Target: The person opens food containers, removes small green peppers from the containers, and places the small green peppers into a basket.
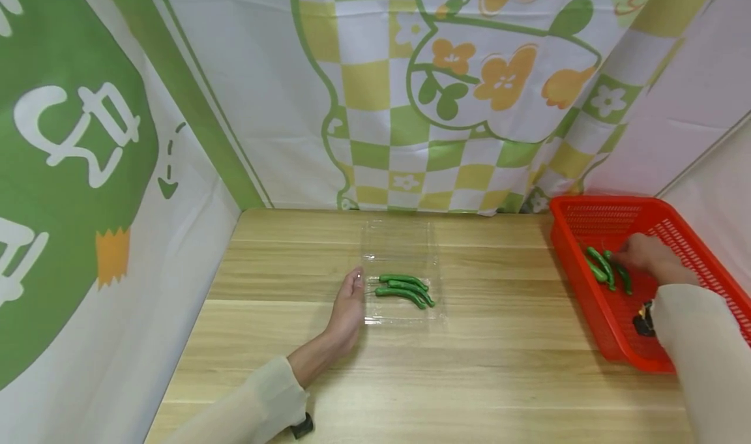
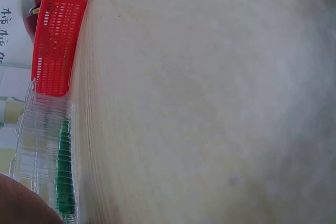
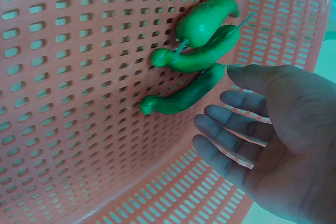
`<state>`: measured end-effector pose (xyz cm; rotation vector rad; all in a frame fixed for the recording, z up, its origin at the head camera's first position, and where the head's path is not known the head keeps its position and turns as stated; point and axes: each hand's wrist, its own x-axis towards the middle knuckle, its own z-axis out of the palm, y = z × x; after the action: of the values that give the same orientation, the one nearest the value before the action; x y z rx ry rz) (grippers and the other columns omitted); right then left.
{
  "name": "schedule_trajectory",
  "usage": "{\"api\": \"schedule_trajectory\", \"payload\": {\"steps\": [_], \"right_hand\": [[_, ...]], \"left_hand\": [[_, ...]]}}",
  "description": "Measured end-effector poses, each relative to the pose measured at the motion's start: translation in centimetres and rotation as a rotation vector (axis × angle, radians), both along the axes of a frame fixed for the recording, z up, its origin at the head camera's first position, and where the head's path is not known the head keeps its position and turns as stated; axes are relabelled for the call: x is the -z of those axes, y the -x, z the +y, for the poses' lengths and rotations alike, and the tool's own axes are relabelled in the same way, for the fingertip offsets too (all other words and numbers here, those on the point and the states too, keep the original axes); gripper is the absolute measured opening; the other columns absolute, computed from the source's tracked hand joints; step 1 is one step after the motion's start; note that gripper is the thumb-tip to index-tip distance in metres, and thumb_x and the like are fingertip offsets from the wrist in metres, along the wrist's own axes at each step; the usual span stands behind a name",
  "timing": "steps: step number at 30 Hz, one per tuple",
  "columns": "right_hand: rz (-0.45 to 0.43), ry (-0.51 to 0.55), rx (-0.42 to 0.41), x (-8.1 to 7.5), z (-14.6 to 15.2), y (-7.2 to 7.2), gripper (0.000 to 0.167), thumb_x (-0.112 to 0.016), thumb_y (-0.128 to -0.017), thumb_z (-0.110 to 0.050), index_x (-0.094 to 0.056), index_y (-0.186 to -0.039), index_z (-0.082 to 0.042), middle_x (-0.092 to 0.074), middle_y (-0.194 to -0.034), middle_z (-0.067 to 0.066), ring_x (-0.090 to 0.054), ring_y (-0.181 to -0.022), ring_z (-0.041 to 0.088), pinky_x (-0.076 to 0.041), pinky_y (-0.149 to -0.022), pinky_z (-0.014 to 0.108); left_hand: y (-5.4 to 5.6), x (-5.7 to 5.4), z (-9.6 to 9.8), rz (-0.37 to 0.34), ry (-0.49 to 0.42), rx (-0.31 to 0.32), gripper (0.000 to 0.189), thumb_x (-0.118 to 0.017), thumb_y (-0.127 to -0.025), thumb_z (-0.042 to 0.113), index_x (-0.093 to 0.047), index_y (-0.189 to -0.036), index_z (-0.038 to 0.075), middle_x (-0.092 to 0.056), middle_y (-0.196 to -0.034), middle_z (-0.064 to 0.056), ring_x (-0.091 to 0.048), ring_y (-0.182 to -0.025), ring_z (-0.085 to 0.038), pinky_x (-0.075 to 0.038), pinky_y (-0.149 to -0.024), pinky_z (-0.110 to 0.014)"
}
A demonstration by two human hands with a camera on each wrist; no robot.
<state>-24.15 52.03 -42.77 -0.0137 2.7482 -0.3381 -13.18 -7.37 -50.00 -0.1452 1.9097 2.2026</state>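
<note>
A clear plastic clamshell box (image 1: 405, 319) lies with its lid (image 1: 399, 238) folded back. Several green chili peppers (image 1: 405, 286) rest inside it, side by side. My left hand (image 1: 345, 313) is at the box's left edge, fingers extended along it. In the left wrist view only a dark part of that hand (image 2: 23, 203) shows, beside the box. My right hand (image 3: 283, 124) reaches into a red perforated basket (image 1: 592, 320), fingers loosely bent and spread. Its thumb tip is right at the stem of the nearest green pepper (image 3: 184, 95). Two more peppers (image 3: 202, 51) lie just beyond.
The basket stands at the right of the wooden table (image 1: 499, 366). A patterned cloth (image 1: 375, 131) hangs behind the table's back edge, and another green-and-white sheet (image 1: 70, 170) hangs at the left. A dark wrist device (image 1: 643, 320) shows by my right sleeve, over the basket.
</note>
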Motion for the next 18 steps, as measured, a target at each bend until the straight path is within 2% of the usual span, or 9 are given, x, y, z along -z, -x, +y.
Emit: {"api": "schedule_trajectory", "payload": {"steps": [2,6,10,14,16,18], "right_hand": [[0.006,-0.006,0.006,-0.2,-0.4,0.0,0.041,-0.058,-0.103,-0.031,-0.054,-0.065,-0.014,-0.042,-0.062,-0.004,-0.047,-0.061,0.019,-0.036,-0.056,0.032],[0.048,-0.036,0.008,-0.8,-1.0,0.0,0.043,-0.057,-0.104,-0.034,-0.052,-0.067,-0.014,-0.041,-0.062,-0.003,-0.046,-0.061,0.019,-0.036,-0.055,0.032],[0.083,-0.051,0.0,-1.5,-1.5,0.2,0.039,-0.058,-0.104,-0.029,-0.058,-0.072,-0.006,-0.046,-0.064,0.001,-0.048,-0.062,0.022,-0.04,-0.055,0.035],[0.133,-0.057,-0.002,-2.2,-1.9,0.3,0.036,-0.06,-0.102,-0.024,-0.065,-0.09,0.009,-0.06,-0.071,0.011,-0.057,-0.066,0.03,-0.051,-0.056,0.044],[0.157,-0.061,-0.002,-2.6,-2.2,0.2,0.036,-0.059,-0.102,-0.024,-0.064,-0.093,0.011,-0.061,-0.072,0.013,-0.057,-0.067,0.031,-0.05,-0.055,0.045],[0.183,-0.064,-0.002,-2.9,-2.7,0.1,0.034,-0.058,-0.103,-0.025,-0.061,-0.088,0.006,-0.057,-0.07,0.011,-0.055,-0.066,0.03,-0.047,-0.054,0.042]], "left_hand": [[0.0,0.0,0.0,-0.004,0.003,-0.002,0.056,-0.023,-0.118,0.022,-0.01,-0.168,0.001,-0.005,-0.177,-0.018,0.0,-0.163,-0.04,-0.003,-0.133,-0.055],[0.1,0.1,0.0,-0.003,0.006,0.0,0.056,-0.023,-0.118,0.022,-0.01,-0.168,0.001,-0.004,-0.177,-0.019,0.0,-0.163,-0.041,-0.002,-0.133,-0.056],[0.1,0.1,0.0,-0.005,0.005,0.005,0.056,-0.023,-0.118,0.021,-0.01,-0.168,0.001,-0.004,-0.177,-0.018,0.0,-0.163,-0.041,-0.002,-0.133,-0.056],[0.1,0.0,0.0,-0.007,0.006,0.005,0.056,-0.023,-0.118,0.021,-0.01,-0.168,0.001,-0.004,-0.177,-0.018,0.0,-0.163,-0.04,-0.002,-0.133,-0.055],[0.1,-0.1,0.0,-0.006,0.006,0.001,0.055,-0.023,-0.117,0.02,-0.011,-0.168,0.002,-0.004,-0.177,-0.018,0.0,-0.163,-0.04,-0.002,-0.133,-0.055],[0.0,-0.1,0.0,-0.005,0.006,-0.001,0.055,-0.023,-0.117,0.02,-0.011,-0.168,0.002,-0.004,-0.177,-0.018,0.0,-0.163,-0.04,-0.002,-0.133,-0.055]]}}
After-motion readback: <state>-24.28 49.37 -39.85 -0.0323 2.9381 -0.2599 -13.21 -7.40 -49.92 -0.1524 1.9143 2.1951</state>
